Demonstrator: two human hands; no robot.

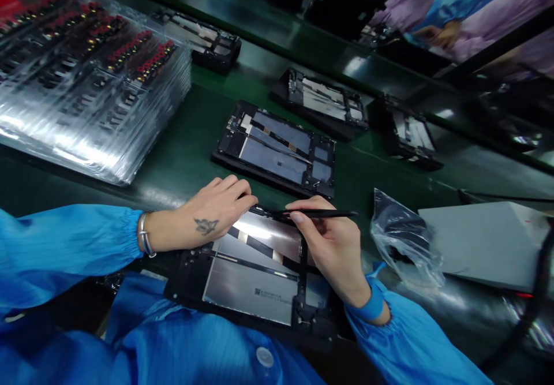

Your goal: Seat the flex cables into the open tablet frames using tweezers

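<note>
Likely stiff but fragile, the flat black silver-panelled device frame [251, 287] before the blue-clothed torso [225, 350] is best held by its rim, where the left hand [223, 209] is curled, grip unclear, while a slim black tool [333, 213] is pinched by the right hand [335, 243].

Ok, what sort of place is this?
Probably an electronics assembly workshop: several open tablet-like devices, stacked clear trays of small parts, and another person's pink sleeve across the way.
</note>
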